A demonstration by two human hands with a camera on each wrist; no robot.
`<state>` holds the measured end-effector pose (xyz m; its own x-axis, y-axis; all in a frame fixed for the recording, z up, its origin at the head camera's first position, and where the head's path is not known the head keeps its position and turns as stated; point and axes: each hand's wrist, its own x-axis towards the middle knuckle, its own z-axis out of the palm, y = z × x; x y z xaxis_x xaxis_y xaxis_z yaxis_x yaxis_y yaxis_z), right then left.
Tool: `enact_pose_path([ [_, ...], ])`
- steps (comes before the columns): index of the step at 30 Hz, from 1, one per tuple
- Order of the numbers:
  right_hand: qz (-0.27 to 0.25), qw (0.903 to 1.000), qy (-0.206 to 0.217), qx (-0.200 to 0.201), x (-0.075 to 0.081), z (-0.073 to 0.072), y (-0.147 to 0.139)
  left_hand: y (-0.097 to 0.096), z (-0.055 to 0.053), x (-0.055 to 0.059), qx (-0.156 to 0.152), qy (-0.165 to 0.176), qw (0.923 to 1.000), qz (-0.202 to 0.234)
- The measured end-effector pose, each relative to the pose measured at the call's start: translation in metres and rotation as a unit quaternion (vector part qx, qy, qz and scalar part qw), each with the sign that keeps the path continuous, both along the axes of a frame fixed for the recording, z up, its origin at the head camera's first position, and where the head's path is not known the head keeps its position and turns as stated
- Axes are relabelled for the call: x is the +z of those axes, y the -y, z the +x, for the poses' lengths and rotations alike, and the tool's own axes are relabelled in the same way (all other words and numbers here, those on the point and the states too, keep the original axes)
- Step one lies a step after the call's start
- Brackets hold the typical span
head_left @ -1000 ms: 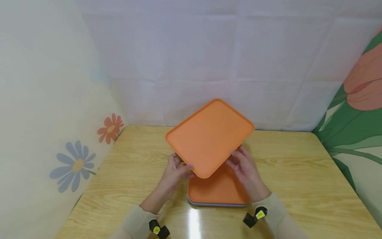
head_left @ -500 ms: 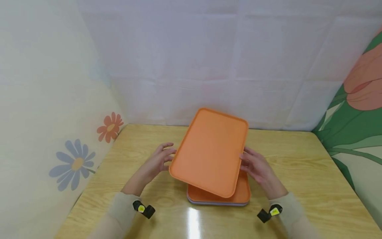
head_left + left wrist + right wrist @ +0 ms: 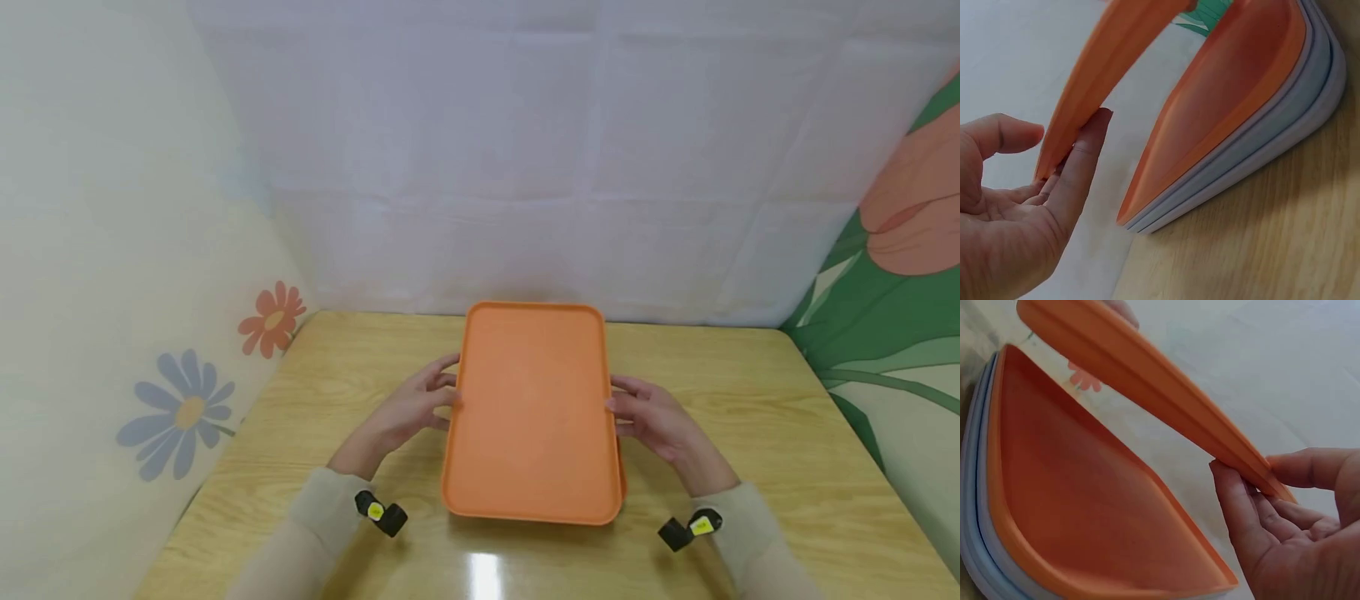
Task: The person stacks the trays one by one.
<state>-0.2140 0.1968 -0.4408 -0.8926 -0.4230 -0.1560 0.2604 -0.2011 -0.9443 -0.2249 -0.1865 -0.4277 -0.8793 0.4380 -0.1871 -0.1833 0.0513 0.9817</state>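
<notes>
An orange rectangular tray (image 3: 534, 408) is held up between both hands, its long sides running away from me. My left hand (image 3: 408, 412) holds its left edge; in the left wrist view the fingers (image 3: 1082, 159) lie beneath the tray and the thumb is at the rim. On the opposite edge, my right hand (image 3: 660, 421) pinches the tray between thumb and fingers (image 3: 1232, 494). Below it, apart from it, lies another orange tray (image 3: 1079, 481), on top of a stack of light blue-grey trays (image 3: 1310, 81). From the head view the raised tray hides nearly all of that stack.
The stack stands on a wood-grain table (image 3: 750, 433). A white cloth (image 3: 480, 150) hangs behind the table's far edge. Flower-patterned walls (image 3: 187, 412) close in the left and right sides.
The raised tray has turned from a diagonal position to straight and come lower over the stack. My left hand let go of the near corner and took the left edge; my right hand moved outward slightly.
</notes>
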Motion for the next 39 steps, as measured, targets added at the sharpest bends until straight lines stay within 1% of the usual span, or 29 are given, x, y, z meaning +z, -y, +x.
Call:
enact_pose_path([
  [6,0.044,0.999,-0.009,0.0,-0.002,-0.005,-0.005,-0.005,0.0,0.0,0.004,-0.007,0.9999,0.012],
  [13,0.088,0.9959,-0.01,-0.02,-0.004,-0.01,-0.007,-0.011,-0.001,-0.001,0.008,0.004,0.9999,0.01],
  [17,0.099,0.9947,-0.01,-0.022,-0.004,-0.012,-0.007,-0.014,-0.002,-0.003,0.016,0.011,0.9998,0.005],
  [24,0.12,0.9923,-0.005,-0.028,-0.007,-0.017,-0.007,-0.016,-0.004,-0.006,0.014,0.007,0.9998,-0.009],
  [29,0.131,0.9907,0.003,-0.038,-0.009,-0.02,-0.006,-0.017,-0.005,-0.008,0.023,0.015,0.9994,-0.02],
  [36,0.146,0.9883,0.005,-0.044,-0.012,-0.024,-0.004,-0.021,-0.011,-0.015,0.037,0.02,0.9984,-0.039],
  [39,0.153,0.9871,0.006,-0.048,-0.013,-0.024,-0.003,-0.022,-0.012,-0.019,0.04,0.011,0.9979,-0.051],
])
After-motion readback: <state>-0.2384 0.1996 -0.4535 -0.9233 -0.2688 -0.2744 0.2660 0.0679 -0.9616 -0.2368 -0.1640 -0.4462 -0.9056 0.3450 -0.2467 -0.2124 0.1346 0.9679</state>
